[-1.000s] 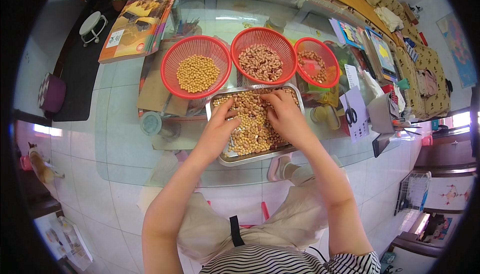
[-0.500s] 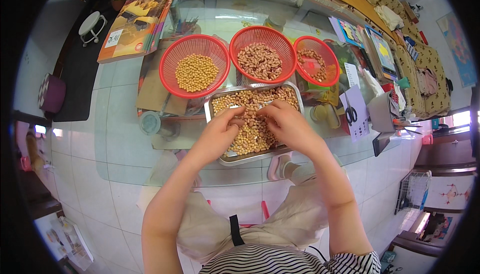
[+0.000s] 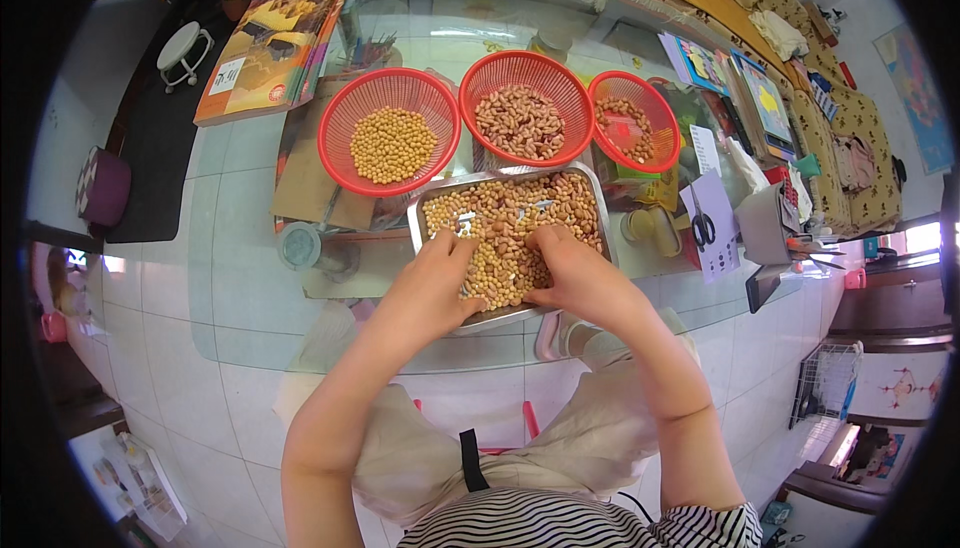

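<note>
A shallow metal tray (image 3: 414, 220) holds a mix of yellow soybeans (image 3: 493, 270), speckled beans and reddish-brown nuts or beans. My left hand (image 3: 432, 276) rests over the tray's near left part, its thumb and fingers apart and touching the mix. On the near right, my right hand (image 3: 578, 273) is placed likewise, thumb and fingers spread, fingertips among the beans. Neither hand visibly lifts anything. Behind the tray stand three red plastic baskets: the left basket (image 3: 337, 138) has soybeans, the middle basket (image 3: 477, 98) speckled beans, the right basket (image 3: 662, 128) a few brown nuts or beans.
The glass table (image 3: 250, 248) carries a stack of books (image 3: 270, 48) at the far left. A clear jar (image 3: 300, 245) stands left of the tray. To the right are scissors (image 3: 703, 228) on purple paper, a grey stand (image 3: 765, 218) and more books (image 3: 760, 98).
Both hands have moved nearer to me, from the tray's middle to its near part. Their fingers have spread from a more curled pose, uncovering beans in the middle.
</note>
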`<state>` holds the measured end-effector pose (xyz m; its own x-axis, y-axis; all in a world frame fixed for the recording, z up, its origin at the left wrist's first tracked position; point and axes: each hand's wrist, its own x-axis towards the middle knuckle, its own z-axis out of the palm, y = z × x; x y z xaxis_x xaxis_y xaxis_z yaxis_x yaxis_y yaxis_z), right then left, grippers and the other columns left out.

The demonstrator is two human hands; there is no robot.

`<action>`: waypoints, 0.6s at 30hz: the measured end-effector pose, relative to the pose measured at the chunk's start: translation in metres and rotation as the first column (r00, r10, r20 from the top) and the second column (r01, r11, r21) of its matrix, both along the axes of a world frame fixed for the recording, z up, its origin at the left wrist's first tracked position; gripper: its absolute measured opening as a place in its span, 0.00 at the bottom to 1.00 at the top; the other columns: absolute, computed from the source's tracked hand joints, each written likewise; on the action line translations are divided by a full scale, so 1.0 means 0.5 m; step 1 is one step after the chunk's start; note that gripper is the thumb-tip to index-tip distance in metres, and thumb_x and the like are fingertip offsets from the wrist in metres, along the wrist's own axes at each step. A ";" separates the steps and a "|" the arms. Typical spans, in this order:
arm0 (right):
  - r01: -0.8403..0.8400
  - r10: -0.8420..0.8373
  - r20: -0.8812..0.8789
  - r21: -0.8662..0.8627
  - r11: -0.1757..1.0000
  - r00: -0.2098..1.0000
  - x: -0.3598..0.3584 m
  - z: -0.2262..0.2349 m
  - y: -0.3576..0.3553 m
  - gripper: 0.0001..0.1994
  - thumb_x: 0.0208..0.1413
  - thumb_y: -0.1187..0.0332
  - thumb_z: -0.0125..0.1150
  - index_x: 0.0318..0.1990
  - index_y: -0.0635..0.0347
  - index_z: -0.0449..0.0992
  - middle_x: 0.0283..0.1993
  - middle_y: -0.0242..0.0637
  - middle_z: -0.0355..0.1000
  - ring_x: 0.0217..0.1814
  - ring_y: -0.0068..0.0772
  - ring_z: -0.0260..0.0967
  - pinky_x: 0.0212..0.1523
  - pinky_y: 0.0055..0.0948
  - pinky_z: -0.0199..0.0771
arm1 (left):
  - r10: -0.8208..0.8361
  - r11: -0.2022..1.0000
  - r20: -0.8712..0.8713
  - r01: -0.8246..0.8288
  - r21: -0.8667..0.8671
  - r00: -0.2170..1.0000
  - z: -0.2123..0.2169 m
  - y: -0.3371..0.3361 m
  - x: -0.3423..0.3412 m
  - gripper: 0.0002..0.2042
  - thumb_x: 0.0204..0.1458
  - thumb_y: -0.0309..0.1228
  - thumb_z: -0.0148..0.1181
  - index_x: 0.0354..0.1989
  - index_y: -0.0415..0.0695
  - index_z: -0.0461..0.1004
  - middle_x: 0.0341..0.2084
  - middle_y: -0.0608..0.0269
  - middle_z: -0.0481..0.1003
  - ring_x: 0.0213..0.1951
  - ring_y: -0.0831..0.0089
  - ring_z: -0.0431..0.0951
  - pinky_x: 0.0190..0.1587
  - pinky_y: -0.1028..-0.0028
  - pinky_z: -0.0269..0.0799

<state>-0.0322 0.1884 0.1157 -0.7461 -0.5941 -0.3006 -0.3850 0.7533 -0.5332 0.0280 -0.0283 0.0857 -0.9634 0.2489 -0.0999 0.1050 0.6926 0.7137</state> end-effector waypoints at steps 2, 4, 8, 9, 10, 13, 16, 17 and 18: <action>0.011 -0.012 -0.018 -0.038 0.999 1.000 0.002 -0.007 -0.004 0.26 0.44 0.69 0.72 0.51 0.65 0.66 0.48 0.53 0.68 0.51 0.56 0.68 0.50 0.42 0.71 | 0.008 1.000 0.039 -0.009 0.019 0.999 0.005 0.007 0.000 0.30 0.40 0.29 0.71 0.54 0.36 0.67 0.44 0.47 0.67 0.48 0.49 0.72 0.48 0.59 0.72; 0.014 -0.014 -0.010 -0.021 1.000 1.000 0.005 -0.008 -0.013 0.26 0.45 0.69 0.71 0.51 0.65 0.66 0.48 0.53 0.68 0.51 0.56 0.69 0.50 0.42 0.71 | 0.009 0.998 0.048 -0.012 0.058 0.999 0.003 0.009 0.001 0.29 0.41 0.27 0.70 0.54 0.36 0.66 0.44 0.47 0.67 0.48 0.49 0.72 0.49 0.59 0.72; 0.018 -0.021 -0.039 -0.065 0.998 0.999 0.009 -0.023 -0.018 0.25 0.45 0.69 0.71 0.50 0.65 0.67 0.47 0.53 0.68 0.49 0.56 0.69 0.48 0.42 0.72 | -0.002 0.990 0.004 0.002 0.139 1.000 -0.022 0.016 0.002 0.26 0.44 0.23 0.67 0.54 0.36 0.67 0.43 0.49 0.67 0.42 0.54 0.76 0.43 0.65 0.74; 0.022 -0.024 -0.033 -0.077 0.997 0.999 0.009 -0.024 -0.020 0.25 0.45 0.69 0.70 0.50 0.65 0.67 0.47 0.53 0.68 0.48 0.55 0.70 0.47 0.42 0.72 | -0.002 0.989 -0.005 0.003 0.147 1.000 -0.027 0.018 0.003 0.26 0.45 0.22 0.66 0.55 0.37 0.67 0.43 0.50 0.67 0.39 0.58 0.77 0.40 0.67 0.76; 0.025 -0.028 -0.027 -0.089 0.996 0.999 0.009 -0.025 -0.023 0.24 0.45 0.69 0.70 0.50 0.65 0.67 0.46 0.53 0.68 0.47 0.55 0.70 0.46 0.42 0.72 | 0.014 0.990 -0.016 -0.012 0.143 1.000 -0.033 0.022 0.005 0.25 0.45 0.21 0.65 0.54 0.37 0.67 0.43 0.50 0.67 0.39 0.58 0.77 0.40 0.67 0.76; 0.036 -0.044 -0.058 -0.126 0.991 0.997 0.013 -0.038 -0.027 0.23 0.45 0.70 0.69 0.48 0.66 0.68 0.44 0.53 0.68 0.44 0.54 0.70 0.44 0.41 0.71 | 0.057 0.988 -0.057 -0.048 0.144 0.997 -0.047 0.037 0.007 0.23 0.46 0.20 0.63 0.54 0.36 0.67 0.43 0.49 0.68 0.38 0.57 0.78 0.40 0.67 0.77; 0.062 -0.072 -0.047 -0.182 0.981 0.996 0.013 -0.051 -0.034 0.22 0.45 0.70 0.69 0.48 0.67 0.70 0.42 0.52 0.69 0.42 0.51 0.71 0.42 0.40 0.72 | 0.091 0.983 -0.107 -0.073 0.167 0.990 -0.053 0.047 0.007 0.23 0.47 0.19 0.62 0.53 0.35 0.67 0.44 0.47 0.68 0.37 0.55 0.78 0.40 0.67 0.77; 0.074 -0.082 -0.031 -0.203 0.976 0.996 0.012 -0.054 -0.035 0.21 0.45 0.71 0.68 0.47 0.68 0.70 0.41 0.51 0.69 0.41 0.50 0.71 0.42 0.39 0.72 | 0.102 0.982 -0.121 -0.080 0.173 0.987 -0.057 0.049 0.007 0.23 0.47 0.19 0.62 0.54 0.34 0.67 0.45 0.46 0.68 0.38 0.55 0.78 0.40 0.67 0.77; 0.078 -0.092 -0.046 -0.242 0.967 0.995 0.010 -0.062 -0.036 0.21 0.45 0.71 0.68 0.48 0.68 0.70 0.40 0.50 0.70 0.40 0.47 0.71 0.41 0.38 0.72 | 0.113 0.980 -0.135 -0.088 0.179 0.984 -0.060 0.051 0.007 0.23 0.47 0.19 0.62 0.54 0.34 0.67 0.46 0.46 0.68 0.38 0.54 0.78 0.40 0.67 0.77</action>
<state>-0.0269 0.1704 0.0847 -0.8087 -0.5772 -0.1134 -0.3597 0.6378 -0.6810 0.0314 -0.0028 0.0558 -0.9855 0.1510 0.0771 0.1509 0.5736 0.8051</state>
